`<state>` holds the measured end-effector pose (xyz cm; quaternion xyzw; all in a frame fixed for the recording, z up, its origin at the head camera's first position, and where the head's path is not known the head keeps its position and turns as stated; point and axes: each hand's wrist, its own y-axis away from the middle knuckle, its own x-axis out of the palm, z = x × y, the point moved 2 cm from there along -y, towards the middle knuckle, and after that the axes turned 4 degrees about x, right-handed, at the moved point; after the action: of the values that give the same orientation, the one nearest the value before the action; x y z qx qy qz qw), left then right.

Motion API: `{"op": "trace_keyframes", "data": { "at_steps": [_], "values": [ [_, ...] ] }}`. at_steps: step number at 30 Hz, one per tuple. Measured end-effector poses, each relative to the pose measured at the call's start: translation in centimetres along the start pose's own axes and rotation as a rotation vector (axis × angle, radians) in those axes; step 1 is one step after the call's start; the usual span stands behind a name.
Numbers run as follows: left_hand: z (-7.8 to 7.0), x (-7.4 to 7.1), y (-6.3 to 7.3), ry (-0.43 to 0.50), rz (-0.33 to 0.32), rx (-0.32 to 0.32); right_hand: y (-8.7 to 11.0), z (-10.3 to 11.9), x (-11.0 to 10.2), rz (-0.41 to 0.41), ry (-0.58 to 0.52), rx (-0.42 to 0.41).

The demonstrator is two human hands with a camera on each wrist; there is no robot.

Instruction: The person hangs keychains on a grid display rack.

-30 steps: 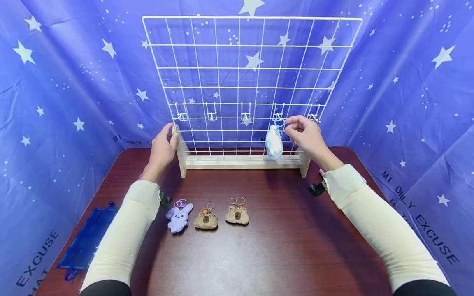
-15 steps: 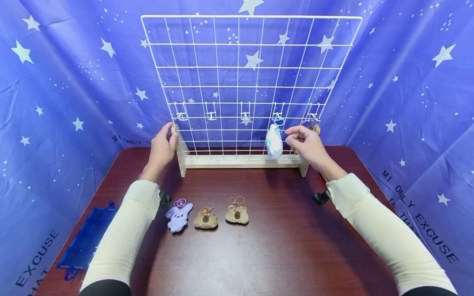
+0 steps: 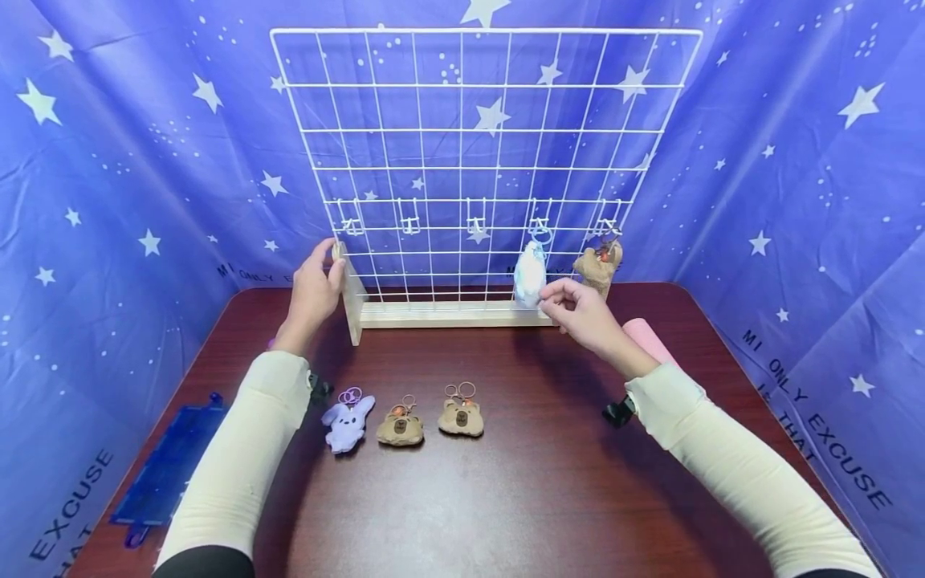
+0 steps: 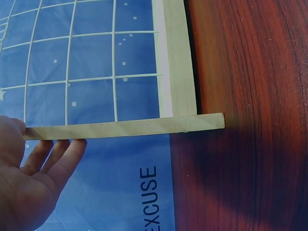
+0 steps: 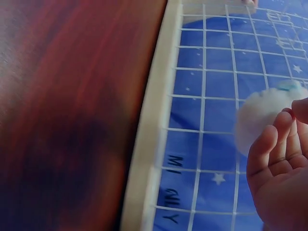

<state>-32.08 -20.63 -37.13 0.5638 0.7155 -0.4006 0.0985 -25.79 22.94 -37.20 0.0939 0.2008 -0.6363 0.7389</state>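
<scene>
My left hand (image 3: pixel 314 289) grips the upper end of the wooden side post (image 3: pixel 351 301) of a white wire grid rack (image 3: pixel 484 31). In the left wrist view, the thumb lies on one side of the post and the fingers on the other. A fluffy white-and-blue plush keychain (image 3: pixel 530 273) hangs by its blue ring from a hook on the grid. My right hand (image 3: pixel 588 317) is at its lower end, fingers loosely bent; whether they touch the plush (image 5: pixel 260 115) is unclear. From the rightmost hook hangs a brown plush keychain (image 3: pixel 597 269).
On the table lie a lilac rabbit keychain (image 3: pixel 348 424) and two brown bear-like plush keychains (image 3: pixel 400 431). A blue translucent plastic piece (image 3: pixel 173 461) is at the left. Behind the right wrist lies a pink cylinder (image 3: pixel 646 341). Bare hooks (image 3: pixel 474 225) line the grid's left and middle.
My right hand has left the plush's blue ring and moved down to its lower end, uncovering the brown keychain at the right. The left hand stays on the post.
</scene>
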Motion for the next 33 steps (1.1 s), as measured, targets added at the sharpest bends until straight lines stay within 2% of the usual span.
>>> {"op": "trace_keyframes", "data": {
  "at_steps": [11,21,33],
  "values": [
    [0.3,-0.1,0.0,-0.001,-0.011,0.003,0.9,-2.4,3.6,0.095,0.057,-0.004],
    [0.3,-0.1,0.1,-0.005,-0.008,-0.001,1.3,-4.2,6.9,0.228,0.162,-0.012],
    [0.1,0.0,-0.1,-0.008,-0.007,0.010,1.7,-4.4,10.2,0.419,0.274,-0.069]
  ]
}}
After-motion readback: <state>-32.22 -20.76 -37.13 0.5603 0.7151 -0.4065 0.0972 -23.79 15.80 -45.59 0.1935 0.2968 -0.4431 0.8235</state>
